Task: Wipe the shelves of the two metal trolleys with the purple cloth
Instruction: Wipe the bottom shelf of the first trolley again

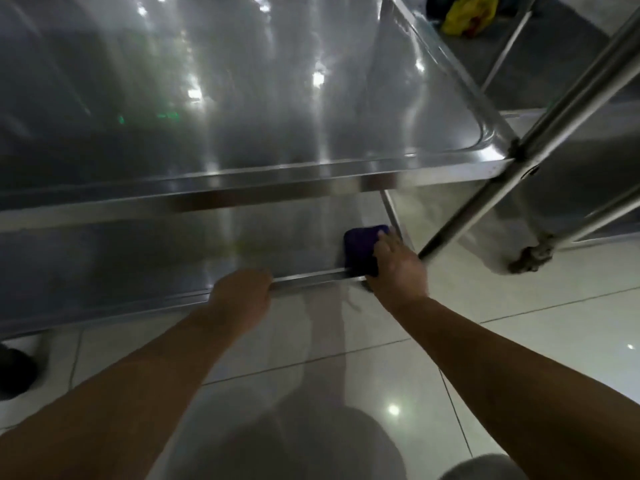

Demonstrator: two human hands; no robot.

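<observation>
A metal trolley fills the view, with a shiny upper shelf point(242, 133) and a lower shelf point(173, 251) beneath it. The folded purple cloth point(360, 247) lies flat at the lower shelf's right front corner. My right hand point(398, 265) presses on the cloth with its fingers stretched over it. My left hand point(240, 294) grips the front rim of the lower shelf, fingers curled over the edge. A second metal trolley point(568, 188) stands close on the right, showing its tube legs and a caster.
Glossy white floor tiles point(519, 323) spread below and to the right. A yellow bag point(471, 13) lies on the floor at the top right. A dark trolley wheel point(15, 372) sits at the left edge.
</observation>
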